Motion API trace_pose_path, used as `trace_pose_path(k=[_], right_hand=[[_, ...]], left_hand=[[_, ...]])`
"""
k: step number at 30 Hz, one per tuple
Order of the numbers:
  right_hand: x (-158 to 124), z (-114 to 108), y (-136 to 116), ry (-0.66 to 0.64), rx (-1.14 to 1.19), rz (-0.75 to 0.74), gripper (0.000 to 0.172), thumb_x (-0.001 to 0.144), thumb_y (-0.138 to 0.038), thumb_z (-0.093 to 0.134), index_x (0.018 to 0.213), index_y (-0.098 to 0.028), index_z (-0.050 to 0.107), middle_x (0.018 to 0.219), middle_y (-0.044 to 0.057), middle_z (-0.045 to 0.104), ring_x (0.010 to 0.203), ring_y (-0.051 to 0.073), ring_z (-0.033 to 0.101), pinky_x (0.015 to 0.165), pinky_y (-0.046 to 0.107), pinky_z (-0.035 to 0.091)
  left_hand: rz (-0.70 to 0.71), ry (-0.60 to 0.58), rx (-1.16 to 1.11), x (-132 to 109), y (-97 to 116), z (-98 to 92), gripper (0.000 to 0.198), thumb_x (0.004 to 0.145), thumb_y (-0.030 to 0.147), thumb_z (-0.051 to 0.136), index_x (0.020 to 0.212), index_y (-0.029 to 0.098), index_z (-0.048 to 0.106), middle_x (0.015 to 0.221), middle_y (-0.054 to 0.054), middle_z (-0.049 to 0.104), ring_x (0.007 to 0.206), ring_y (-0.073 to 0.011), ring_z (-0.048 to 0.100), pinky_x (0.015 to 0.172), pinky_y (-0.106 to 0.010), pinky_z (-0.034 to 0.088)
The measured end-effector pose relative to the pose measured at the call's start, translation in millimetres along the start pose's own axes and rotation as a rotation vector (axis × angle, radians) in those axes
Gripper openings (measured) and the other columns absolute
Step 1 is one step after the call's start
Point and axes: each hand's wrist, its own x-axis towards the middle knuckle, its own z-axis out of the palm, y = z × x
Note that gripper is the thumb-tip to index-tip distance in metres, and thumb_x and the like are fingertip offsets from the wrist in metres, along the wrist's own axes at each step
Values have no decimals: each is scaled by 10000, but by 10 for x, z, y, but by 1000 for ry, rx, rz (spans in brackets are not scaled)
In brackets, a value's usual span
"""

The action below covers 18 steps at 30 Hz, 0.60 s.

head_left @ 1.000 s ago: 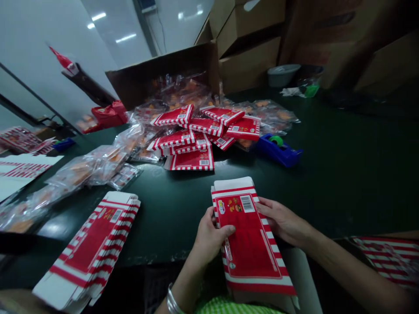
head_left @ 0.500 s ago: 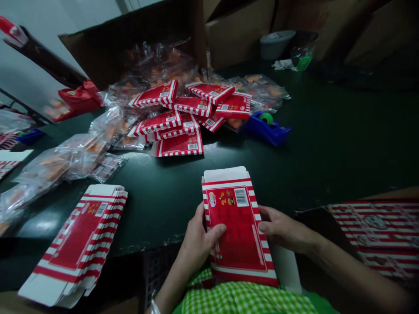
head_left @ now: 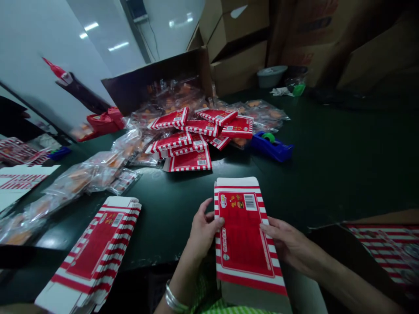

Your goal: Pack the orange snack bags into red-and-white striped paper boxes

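Observation:
A red-and-white striped carton (head_left: 245,244) is upright in front of me, its white top flap raised and a barcode near the top. My left hand (head_left: 203,226) grips its left edge, thumb on the front panel. At its right edge my right hand (head_left: 288,240) holds on, with the thumb on the front and the other fingers mostly hidden behind. The carton's lower flap hangs above my green checked apron (head_left: 238,310). To the left lies a stack of flattened cartons (head_left: 91,248) of the same print.
Several red boxes (head_left: 190,161) are heaped mid-table against clear bags of orange pieces (head_left: 78,179). A blue tape dispenser (head_left: 276,150) stands right of them. Cardboard boxes (head_left: 240,65) and a grey tub (head_left: 271,77) are behind. An open box of striped packs (head_left: 386,244) sits at right.
The view has tilted upward, so the table things appear lower and further right. The carton has been raised a little off my lap, and both hands still hold it.

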Motion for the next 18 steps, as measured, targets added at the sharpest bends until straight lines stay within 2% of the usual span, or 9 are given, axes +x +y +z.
trace_pose_path(k=[2, 4, 6, 8, 10, 12, 15, 18], right_hand=[[-3, -75, -24, 38, -42, 12, 859, 760, -400, 743, 1466, -195, 300, 1215, 172, 652, 1017, 310, 675, 881, 442, 548], [-8, -126, -58, 112, -119, -29, 1044, 711, -440, 777, 1514, -267, 133, 1285, 174, 605, 1028, 342, 665, 833, 465, 569], [-11, -129, -94, 169, -187, -92, 1127, 673, -473, 794, 1515, -330, 57, 1326, 164, 574, 1021, 359, 663, 782, 474, 586], [-9, -94, -120, 158, -216, -126, 1091, 682, -484, 779, 1510, -332, 86, 1316, 152, 582, 1013, 353, 666, 784, 479, 586], [-6, -53, -132, 117, -239, -122, 1017, 710, -491, 750, 1502, -299, 142, 1291, 145, 602, 1008, 342, 670, 810, 484, 578], [-4, -40, -136, 114, -288, -133, 1012, 714, -504, 739, 1502, -286, 144, 1295, 142, 600, 1016, 334, 667, 830, 482, 573], [9, -93, -143, 150, -358, -184, 1019, 714, -516, 736, 1508, -292, 139, 1369, 142, 540, 1093, 332, 631, 868, 466, 562], [43, -184, -132, 200, -370, -270, 991, 710, -543, 734, 1500, -309, 184, 1455, 141, 443, 1135, 324, 604, 851, 441, 571]], left_hand=[[-37, -44, -2, 12, -44, -11, 945, 639, 289, 811, 1399, 129, 272, 987, -127, 703, 794, -243, 687, 706, -356, 545], [-74, -80, 23, -23, -105, -40, 1003, 642, 291, 814, 1432, 149, 212, 987, -116, 685, 804, -249, 682, 707, -366, 541], [-100, -139, 60, -53, -146, -75, 1028, 654, 302, 812, 1452, 174, 178, 975, -102, 671, 795, -247, 678, 699, -368, 537], [-86, -176, 107, -29, -152, -94, 946, 685, 316, 790, 1439, 184, 234, 967, -92, 664, 808, -242, 673, 703, -356, 531], [-18, -123, 138, 54, -141, -88, 809, 706, 325, 770, 1376, 170, 343, 972, -91, 661, 847, -237, 667, 730, -340, 525], [49, -64, 107, 158, -132, -70, 720, 713, 338, 758, 1312, 163, 398, 995, -97, 665, 878, -237, 667, 759, -335, 524], [37, -155, 32, 245, -133, -63, 672, 734, 354, 740, 1290, 170, 409, 1041, -110, 681, 888, -243, 677, 756, -341, 532], [0, -245, 31, 222, -130, -77, 595, 757, 349, 725, 1256, 177, 451, 1069, -107, 686, 882, -231, 682, 721, -314, 537]])
